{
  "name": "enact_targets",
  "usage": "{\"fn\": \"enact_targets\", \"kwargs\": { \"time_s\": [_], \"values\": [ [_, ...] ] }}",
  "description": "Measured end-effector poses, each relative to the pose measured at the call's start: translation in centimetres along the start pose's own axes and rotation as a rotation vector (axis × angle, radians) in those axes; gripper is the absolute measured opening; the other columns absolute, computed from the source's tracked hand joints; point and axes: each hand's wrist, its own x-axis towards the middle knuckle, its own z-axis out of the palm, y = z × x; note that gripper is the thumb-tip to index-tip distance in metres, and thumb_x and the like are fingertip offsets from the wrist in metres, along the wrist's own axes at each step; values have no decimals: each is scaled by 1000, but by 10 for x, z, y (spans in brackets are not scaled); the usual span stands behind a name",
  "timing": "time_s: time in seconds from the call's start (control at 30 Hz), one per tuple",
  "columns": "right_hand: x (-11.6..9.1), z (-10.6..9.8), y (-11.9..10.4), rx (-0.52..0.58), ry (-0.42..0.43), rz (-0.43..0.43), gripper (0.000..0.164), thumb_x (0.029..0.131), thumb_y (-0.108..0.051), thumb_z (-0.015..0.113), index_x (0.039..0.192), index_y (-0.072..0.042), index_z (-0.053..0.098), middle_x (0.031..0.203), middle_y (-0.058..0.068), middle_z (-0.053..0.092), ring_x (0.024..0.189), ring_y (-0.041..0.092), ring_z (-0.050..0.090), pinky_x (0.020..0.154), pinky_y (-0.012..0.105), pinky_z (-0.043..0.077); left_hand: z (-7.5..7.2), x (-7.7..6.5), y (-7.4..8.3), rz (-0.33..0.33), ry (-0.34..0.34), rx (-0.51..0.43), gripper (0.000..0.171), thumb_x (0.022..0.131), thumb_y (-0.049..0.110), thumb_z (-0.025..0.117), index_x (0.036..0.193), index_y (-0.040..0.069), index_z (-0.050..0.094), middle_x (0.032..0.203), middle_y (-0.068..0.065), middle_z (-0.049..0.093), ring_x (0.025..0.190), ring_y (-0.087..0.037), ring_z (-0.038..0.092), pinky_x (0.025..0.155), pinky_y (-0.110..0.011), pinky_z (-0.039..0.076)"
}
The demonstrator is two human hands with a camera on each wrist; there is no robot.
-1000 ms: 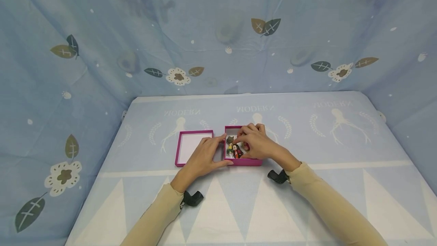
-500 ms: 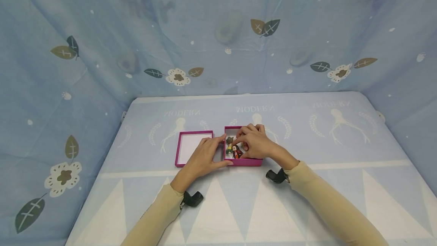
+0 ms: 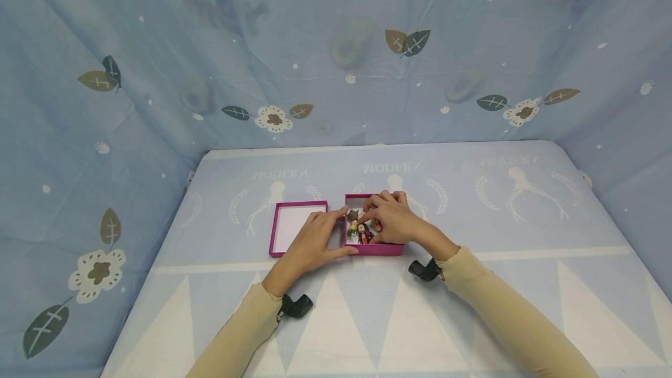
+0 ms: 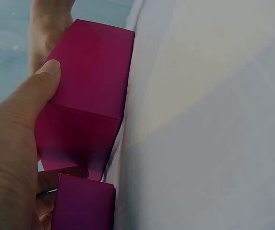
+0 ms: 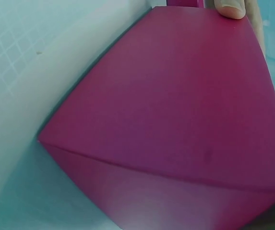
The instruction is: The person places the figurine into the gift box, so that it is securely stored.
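Note:
A magenta box (image 3: 380, 249) with a pale inside stands on the table, and small figurines lie in it. My left hand (image 3: 313, 242) grips its left end, with the thumb (image 4: 43, 79) on the front wall in the left wrist view. Reaching in from the right, my right hand (image 3: 396, 221) has its index finger and thumb on either side of a dark-haired red-and-black figurine (image 3: 362, 233). Beside that one is a figurine with a grey-brown eared head and yellow-green body (image 3: 353, 229). My right hand hides the right part of the inside.
Left of the box lies a shallow magenta lid (image 3: 291, 226), white inside, partly covered by my left hand. The table (image 3: 472, 214) wears a pale blue patterned cloth. A blue printed curtain (image 3: 336, 63) rises behind it and at both sides.
Both hands keep nearly the same place at the box. The dark-haired figurine has shifted very slightly under the right fingers.

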Motion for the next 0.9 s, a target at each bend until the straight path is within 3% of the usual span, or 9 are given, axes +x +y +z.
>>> {"fn": "enact_targets", "kwargs": {
  "time_s": [0.9],
  "values": [
    [1,-4,4,-18,-71,-21,48,72,-32,86,118,-23,73,129,2,59,122,27,44,100,56,23,-1,0,0,16,-3,-4,96,81,69,63,149,6,39,142,-4,55,121,-17,56,106,-38,39]
  ]
}}
